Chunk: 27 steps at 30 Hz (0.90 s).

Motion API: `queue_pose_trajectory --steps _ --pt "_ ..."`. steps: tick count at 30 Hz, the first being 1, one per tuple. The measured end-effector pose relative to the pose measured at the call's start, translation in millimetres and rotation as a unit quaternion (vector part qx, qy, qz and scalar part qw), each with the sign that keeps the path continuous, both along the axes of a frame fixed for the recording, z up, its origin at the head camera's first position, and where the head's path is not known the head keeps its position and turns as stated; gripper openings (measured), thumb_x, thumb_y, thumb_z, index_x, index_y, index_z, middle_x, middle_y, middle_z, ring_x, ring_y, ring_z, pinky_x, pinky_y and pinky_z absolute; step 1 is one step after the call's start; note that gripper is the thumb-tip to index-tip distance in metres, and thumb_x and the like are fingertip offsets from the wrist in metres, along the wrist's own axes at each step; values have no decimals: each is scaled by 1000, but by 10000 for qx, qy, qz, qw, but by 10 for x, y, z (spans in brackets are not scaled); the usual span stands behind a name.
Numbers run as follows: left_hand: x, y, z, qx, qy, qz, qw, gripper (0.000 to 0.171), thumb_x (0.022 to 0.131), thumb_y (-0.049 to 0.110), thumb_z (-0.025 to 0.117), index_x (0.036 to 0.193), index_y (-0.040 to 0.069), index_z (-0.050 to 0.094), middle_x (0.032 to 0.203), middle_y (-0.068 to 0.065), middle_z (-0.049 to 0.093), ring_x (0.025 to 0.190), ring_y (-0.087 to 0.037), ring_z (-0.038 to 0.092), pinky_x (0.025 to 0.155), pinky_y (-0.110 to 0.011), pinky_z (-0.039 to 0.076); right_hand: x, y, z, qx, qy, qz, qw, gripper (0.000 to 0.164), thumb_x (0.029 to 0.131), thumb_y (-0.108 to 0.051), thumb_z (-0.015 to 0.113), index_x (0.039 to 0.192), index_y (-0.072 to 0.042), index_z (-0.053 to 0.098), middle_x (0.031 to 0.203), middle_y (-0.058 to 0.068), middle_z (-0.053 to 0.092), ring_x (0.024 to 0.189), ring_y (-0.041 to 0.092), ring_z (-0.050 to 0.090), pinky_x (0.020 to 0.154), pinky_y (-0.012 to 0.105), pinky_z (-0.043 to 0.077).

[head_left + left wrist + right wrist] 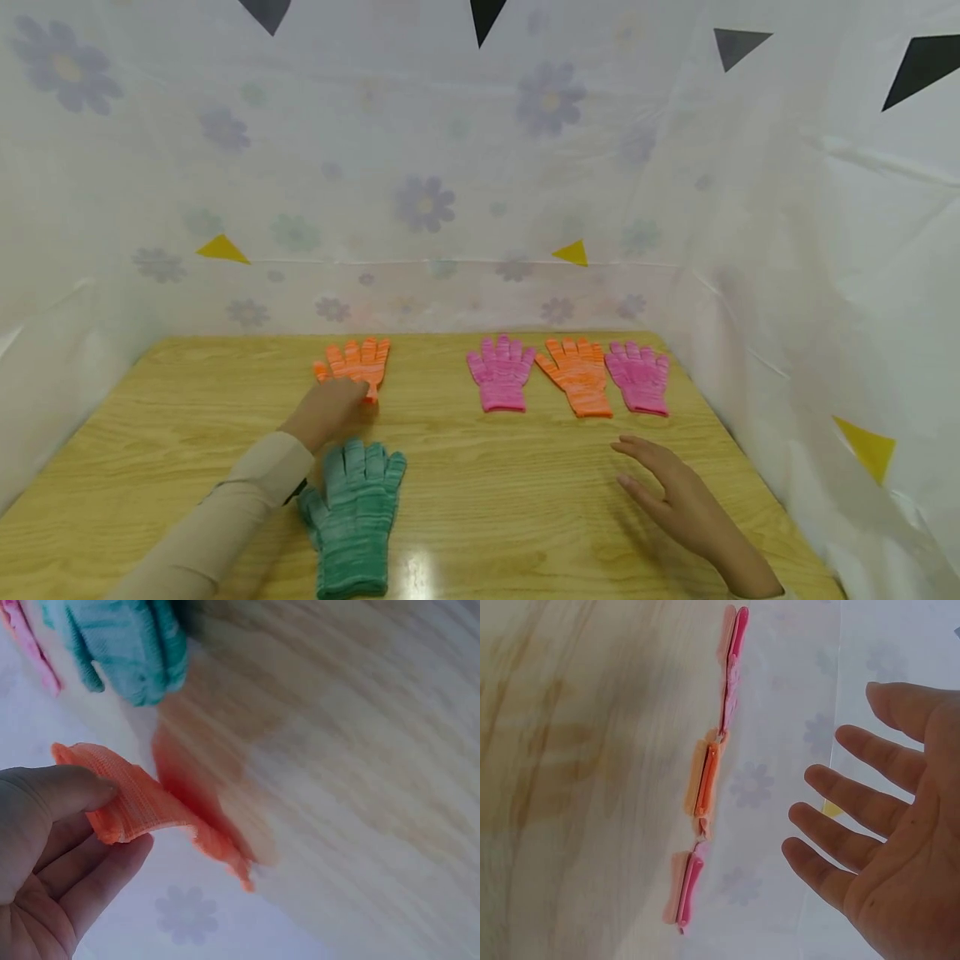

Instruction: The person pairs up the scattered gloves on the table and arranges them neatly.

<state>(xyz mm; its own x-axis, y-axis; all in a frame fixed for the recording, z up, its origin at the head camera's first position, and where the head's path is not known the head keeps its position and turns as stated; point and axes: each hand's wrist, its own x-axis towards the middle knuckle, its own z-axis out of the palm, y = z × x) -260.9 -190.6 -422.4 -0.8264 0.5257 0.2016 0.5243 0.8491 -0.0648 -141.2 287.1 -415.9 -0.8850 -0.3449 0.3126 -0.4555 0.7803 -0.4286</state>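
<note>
My left hand (pixel 335 408) pinches the cuff of an orange knit glove (pixel 360 363) at the back left of the table. In the left wrist view, thumb and fingers grip the orange glove (pixel 139 795) by its cuff, which is lifted and bent. Below that hand in the head view lies a green glove (pixel 358 517), fingers pointing away. My right hand (pixel 678 500) hovers over the table's right side with fingers spread and nothing held. Beyond it lie a pink glove (pixel 502 375), a second orange glove (pixel 581 377) and another pink glove (pixel 637 377) in a row.
The wooden table (pixel 480 517) is enclosed by a white flower-printed sheet (pixel 427 142) at the back and sides. Yellow triangles (pixel 223 250) and dark triangles (pixel 741 48) are stuck on the sheet.
</note>
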Motion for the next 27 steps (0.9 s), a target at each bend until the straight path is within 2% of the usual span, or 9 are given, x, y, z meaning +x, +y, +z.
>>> queue_pose_trajectory --steps 4,9,11,13,17,21,27 --pt "42 5 88 203 382 -109 9990 21 77 -11 72 78 3 56 60 -7 49 48 -17 46 43 -27 39 3 -2 -1 -9 4 7 10000 38 96 -22 61 133 -15 56 137 14 53 123 39 50 90 62 44" --pt "109 50 196 171 534 -94 9984 22 77 -12 71 78 2 55 57 -6 46 45 -14 38 42 -25 33 2 -9 2 -35 -36 16 10000 38 96 -22 61 133 -15 56 137 13 53 123 39 49 91 63 44" --pt "128 66 218 154 556 -92 9983 20 78 -12 71 79 2 56 57 -6 47 46 -14 40 43 -26 35 3 -12 4 -46 -46 27 10000 38 96 -22 61 133 -15 56 137 14 52 123 40 49 91 63 44" --pt "144 88 231 240 739 -159 9968 22 76 -12 73 78 3 56 54 -5 45 44 -14 38 41 -25 34 5 -12 3 -57 -49 26 10000 38 96 -22 61 133 -15 56 137 14 52 123 40 49 91 63 44" --pt "164 124 253 397 838 -242 9954 23 74 -12 74 77 2 56 53 -5 43 42 -14 37 41 -25 33 8 -11 -6 -78 -38 25 10000 38 96 -22 61 133 -15 56 136 15 53 123 40 49 90 63 44" --pt "198 151 297 388 1000 -371 9935 21 77 -12 72 85 2 59 60 -8 51 44 -15 42 43 -26 37 10 -10 -14 -89 -51 24 9999 37 96 -22 61 132 -14 56 136 16 53 123 40 49 90 63 44" --pt "262 228 406 778 1145 -716 9878 19 81 -12 68 91 2 60 68 -8 59 47 -14 45 45 -26 40 4 -8 -18 -80 -47 22 10000 37 96 -22 61 132 -15 56 136 15 53 123 40 49 91 62 44"
